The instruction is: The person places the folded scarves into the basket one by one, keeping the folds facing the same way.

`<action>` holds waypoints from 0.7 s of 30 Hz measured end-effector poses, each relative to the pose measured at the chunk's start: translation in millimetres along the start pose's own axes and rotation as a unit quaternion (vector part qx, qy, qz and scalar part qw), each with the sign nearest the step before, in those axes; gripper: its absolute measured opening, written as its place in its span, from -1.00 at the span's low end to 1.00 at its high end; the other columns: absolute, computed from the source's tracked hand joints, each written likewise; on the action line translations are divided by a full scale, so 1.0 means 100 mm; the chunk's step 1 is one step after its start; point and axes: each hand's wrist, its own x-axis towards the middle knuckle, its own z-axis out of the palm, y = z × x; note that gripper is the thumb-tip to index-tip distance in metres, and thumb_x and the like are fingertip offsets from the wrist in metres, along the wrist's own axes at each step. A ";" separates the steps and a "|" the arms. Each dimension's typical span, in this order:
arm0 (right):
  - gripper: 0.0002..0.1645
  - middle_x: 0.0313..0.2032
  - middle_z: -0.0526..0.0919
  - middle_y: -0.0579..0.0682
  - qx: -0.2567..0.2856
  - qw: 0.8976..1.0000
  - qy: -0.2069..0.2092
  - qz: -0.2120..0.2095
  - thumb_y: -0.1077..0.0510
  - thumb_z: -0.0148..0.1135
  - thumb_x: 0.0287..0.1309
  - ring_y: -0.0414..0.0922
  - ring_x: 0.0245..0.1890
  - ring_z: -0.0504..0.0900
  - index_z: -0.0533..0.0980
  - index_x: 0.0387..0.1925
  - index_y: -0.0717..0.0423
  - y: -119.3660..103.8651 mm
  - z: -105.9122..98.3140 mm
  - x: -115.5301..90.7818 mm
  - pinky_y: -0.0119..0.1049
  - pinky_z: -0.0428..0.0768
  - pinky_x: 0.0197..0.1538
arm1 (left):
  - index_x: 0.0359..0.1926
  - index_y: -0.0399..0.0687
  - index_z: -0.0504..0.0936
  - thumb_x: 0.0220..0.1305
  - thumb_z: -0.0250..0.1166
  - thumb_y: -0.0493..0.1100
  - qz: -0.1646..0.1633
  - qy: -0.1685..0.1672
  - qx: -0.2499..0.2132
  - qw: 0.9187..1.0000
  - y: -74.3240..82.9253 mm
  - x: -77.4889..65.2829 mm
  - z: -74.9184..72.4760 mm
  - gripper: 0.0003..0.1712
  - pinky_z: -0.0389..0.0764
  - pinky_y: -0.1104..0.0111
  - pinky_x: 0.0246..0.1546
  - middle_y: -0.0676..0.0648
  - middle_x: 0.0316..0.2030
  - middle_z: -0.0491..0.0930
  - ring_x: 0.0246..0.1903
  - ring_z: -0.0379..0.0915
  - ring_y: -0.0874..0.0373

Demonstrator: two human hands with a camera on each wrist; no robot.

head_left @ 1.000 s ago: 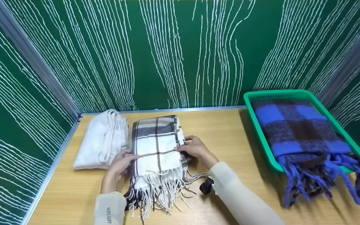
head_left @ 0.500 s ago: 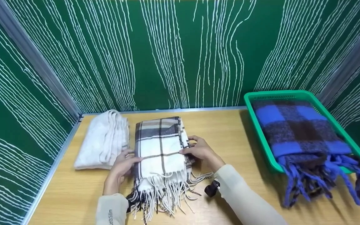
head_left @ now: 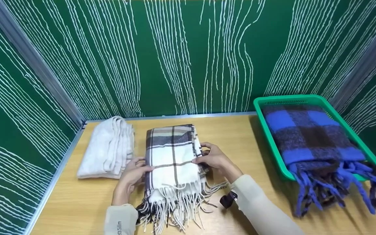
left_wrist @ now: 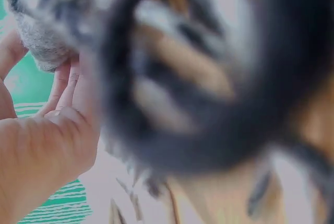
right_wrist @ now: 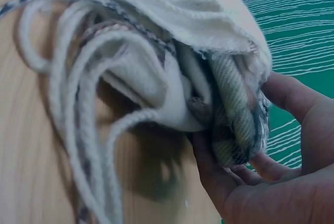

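Note:
A folded plaid scarf point(head_left: 171, 156), white with brown and grey bands, lies on the table with its fringe toward me. My left hand point(head_left: 131, 176) grips its left edge, thumb on top and fingers at the side. Opposite, my right hand point(head_left: 215, 160) holds the right edge the same way. In the right wrist view the thumb lies over the scarf's layered edge point(right_wrist: 235, 109) and the fingers point(right_wrist: 211, 172) are curled beneath it. Blurred dark fringe point(left_wrist: 172, 161) covers much of the left wrist view, where the left hand point(left_wrist: 52, 130) holds a grey fold.
A folded white cloth point(head_left: 106, 150) lies just left of the scarf. To the right stands a green basket point(head_left: 273, 153) holding a folded blue and brown checked scarf point(head_left: 315, 137), its thick fringe hanging over the front rim. Green panels with white lines point(head_left: 171, 58) enclose the table.
Both hands have shifted the plaid scarf a little to the right and slightly toward me, keeping their grip. The white cloth and the basket stay in place.

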 end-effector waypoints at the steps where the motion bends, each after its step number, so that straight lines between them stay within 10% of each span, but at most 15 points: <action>1: -0.11 0.10 0.68 0.27 -0.002 1.000 0.002 0.000 0.39 0.51 0.07 0.01 -0.13 0.71 0.37 0.44 0.24 -0.01 -0.02 -0.02 -0.17 0.71 -0.02 | 0.31 -0.40 0.41 0.20 0.38 -0.47 0.001 0.000 -0.004 1.000 0.01 0.00 0.02 -0.35 0.67 0.32 -0.35 -0.40 0.19 0.60 -0.38 0.60 0.11; 21: 0.02 0.26 0.51 0.42 -0.007 0.999 0.030 -0.037 0.44 0.44 0.09 0.09 0.02 0.65 0.18 0.55 0.32 -0.27 -0.50 -0.45 -0.20 0.73 -0.01 | 0.25 -0.39 0.47 0.23 0.35 -0.48 0.056 -0.037 -0.023 0.997 0.31 -0.15 0.53 -0.45 0.68 0.35 -0.35 -0.35 0.11 0.64 -0.32 0.62 0.10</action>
